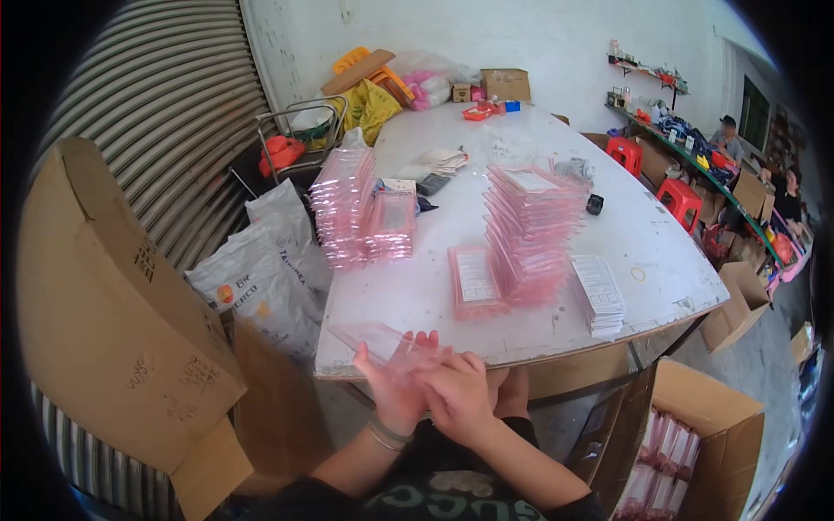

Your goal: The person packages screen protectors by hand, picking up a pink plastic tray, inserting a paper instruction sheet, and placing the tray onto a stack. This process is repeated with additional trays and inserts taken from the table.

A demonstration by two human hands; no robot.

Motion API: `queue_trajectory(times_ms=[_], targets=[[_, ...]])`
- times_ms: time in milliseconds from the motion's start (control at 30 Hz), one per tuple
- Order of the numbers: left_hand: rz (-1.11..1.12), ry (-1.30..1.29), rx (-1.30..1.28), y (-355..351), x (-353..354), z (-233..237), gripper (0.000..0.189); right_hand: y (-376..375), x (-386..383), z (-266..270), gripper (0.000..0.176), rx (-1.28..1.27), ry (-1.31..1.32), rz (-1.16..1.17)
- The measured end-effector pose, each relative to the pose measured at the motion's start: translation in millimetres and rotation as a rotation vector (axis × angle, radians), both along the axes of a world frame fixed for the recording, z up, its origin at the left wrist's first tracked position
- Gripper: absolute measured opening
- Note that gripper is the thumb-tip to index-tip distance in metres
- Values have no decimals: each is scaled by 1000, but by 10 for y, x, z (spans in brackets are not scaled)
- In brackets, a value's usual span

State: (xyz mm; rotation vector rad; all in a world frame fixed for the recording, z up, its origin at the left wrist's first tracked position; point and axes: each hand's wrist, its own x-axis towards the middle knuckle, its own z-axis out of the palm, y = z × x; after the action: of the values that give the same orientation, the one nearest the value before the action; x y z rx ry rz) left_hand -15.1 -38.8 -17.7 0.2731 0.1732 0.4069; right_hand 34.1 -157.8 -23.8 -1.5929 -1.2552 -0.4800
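Note:
Near the table's front edge, my left hand (pixel 391 386) holds a clear pink plastic pouch (pixel 372 339) from below, its fingers curled up around it. My right hand (pixel 458 395) closes on the pouch's near end, with fingers bent over the plastic. Beyond my hands, a tall stack of pink pouches (pixel 532 234) stands on the white table (pixel 391 304), with a lower pile (pixel 476 278) topped by a white printed sheet at its left. A stack of white printed cards (pixel 598 293) lies to the right. More pink pouches (pixel 343 208) are piled at the table's left side.
An open carton (pixel 704 391) with packed pink pouches stands at the lower right. A large cardboard box (pixel 130 304) and white sacks (pixel 261 278) are at the left. Red stools (pixel 679 204) and two people (pixel 726 139) are at the far right, by a loaded bench.

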Motion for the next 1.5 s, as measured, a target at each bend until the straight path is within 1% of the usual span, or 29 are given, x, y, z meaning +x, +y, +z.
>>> queue_trajectory(times_ms=[33, 100, 133, 200, 233, 300, 333, 400, 433, 500, 533, 633, 700, 800, 833, 900, 933, 1000, 1033, 1133, 1200, 1300, 1333, 1400, 1500], targets=[[-12, -18, 47, 41, -9, -22, 84, 10, -24, -3, 29, 4, -36, 3], [-38, -56, 136, 99, -14, -66, 84, -25, -61, 131, 28, -37, 32, -30], [-40, -10, 147, 84, -14, -64, 86, -45, -62, 221, 28, -56, 67, -50], [-40, 81, 170, 43, -11, -12, 93, -111, 58, 365, 35, -152, 219, 82], [9, 122, 158, 36, -25, -20, 93, -138, 74, 387, 38, -200, 299, 151], [104, 184, 139, 38, 20, -13, 94, -102, 124, 308, 45, -294, 225, 186], [82, 110, 147, 47, 22, -4, 93, -101, 132, 284, 48, -344, 189, 201], [47, -33, 156, 78, -13, 4, 90, -65, -4, 213, 46, -238, 109, 131], [70, -5, 204, 70, -4, 9, 89, -47, -57, 208, 46, -187, 73, 100], [113, 63, 305, 53, 6, 30, 88, -12, -12, 226, 40, -172, 73, 81], [124, 49, 329, 52, -14, 41, 87, 4, 5, 227, 37, -163, 72, 70], [119, 23, 426, 66, -24, 44, 86, 16, 32, 140, 40, -442, 277, 268], [82, 50, 524, 126, -68, -43, 86, -5, 44, 113, 52, -394, 303, 311], [61, 48, 525, 140, -82, -99, 86, 1, 70, 35, 60, -316, 228, 264], [44, -7, 488, 143, -77, -127, 83, 9, 76, 20, 62, -288, 183, 229], [13, -122, 414, 153, -43, -149, 79, -11, 59, 79, 69, -284, 191, 207], [30, -119, 508, 138, -42, -134, 79, -15, 62, 111, 73, -281, 194, 195], [60, -113, 693, 97, -46, -82, 79, 10, 135, 94, 78, -370, 153, 203], [47, -67, 665, 110, -49, -71, 78, 17, 152, 81, 80, -415, 134, 207], [12, 32, 591, 166, -56, -17, 74, 87, 17, 134, 88, -448, 28, 122], [-11, 56, 566, 180, -67, 39, 72, 69, 20, 165, 90, -450, 23, 156], [-74, 38, 573, 280, -39, -98, 70, 53, 65, 180, 92, -490, -24, 142], [-76, -12, 583, 280, -29, -100, 69, 56, 85, 189, 93, -508, -43, 125], [-78, -94, 591, 259, -12, -77, 68, 84, 126, 236, 96, -495, -27, 140], [-98, 39, 513, 278, -25, -85, 69, 87, 144, 197, 98, -508, 34, 189]])
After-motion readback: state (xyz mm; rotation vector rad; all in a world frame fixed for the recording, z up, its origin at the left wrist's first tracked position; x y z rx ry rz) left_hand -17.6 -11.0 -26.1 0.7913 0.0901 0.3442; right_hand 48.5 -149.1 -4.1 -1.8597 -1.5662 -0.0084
